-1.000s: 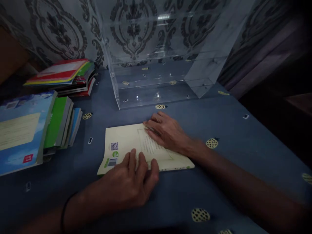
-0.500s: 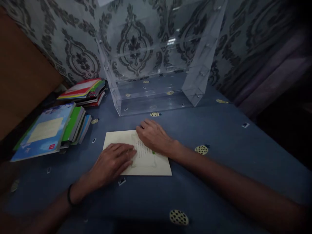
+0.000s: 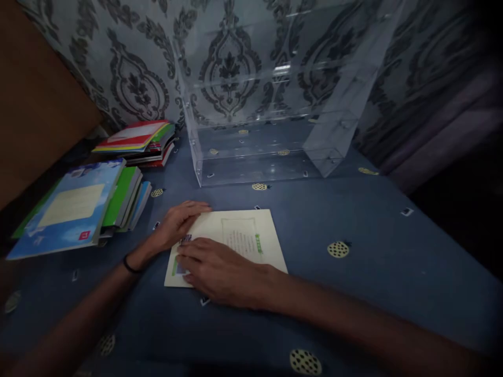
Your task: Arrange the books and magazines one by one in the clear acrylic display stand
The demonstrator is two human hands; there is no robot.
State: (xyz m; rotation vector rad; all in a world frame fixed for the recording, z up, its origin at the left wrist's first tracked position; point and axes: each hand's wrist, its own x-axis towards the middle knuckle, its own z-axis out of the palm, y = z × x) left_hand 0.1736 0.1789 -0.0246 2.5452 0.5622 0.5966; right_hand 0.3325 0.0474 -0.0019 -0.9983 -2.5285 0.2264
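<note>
On the table in front of me lies a cream booklet (image 3: 271, 230), with a framed block of small print and a green mark on its upper face. My left hand (image 3: 178, 222) rests at its far left corner, fingers stretched along the far edge. Across the booklet's near left part lies my right hand (image 3: 220, 269), palm down, fingers extended and touching the page. Small coloured print shows beside the right fingertips, and the hand covers part of the surface. Neither hand grips anything that I can see.
A blue-covered book (image 3: 74, 201) tops a stack at the left. Behind it is another stack with a red book (image 3: 131, 137). A clear acrylic rack (image 3: 334, 141) stands at the back against patterned wallpaper (image 3: 135, 86). The blue tablecloth (image 3: 377, 293) has pineapple prints.
My left hand has moved away from me to the booklet's far left corner. My right hand has come nearer and left, from the far edge onto the near left part. The view has shifted slightly.
</note>
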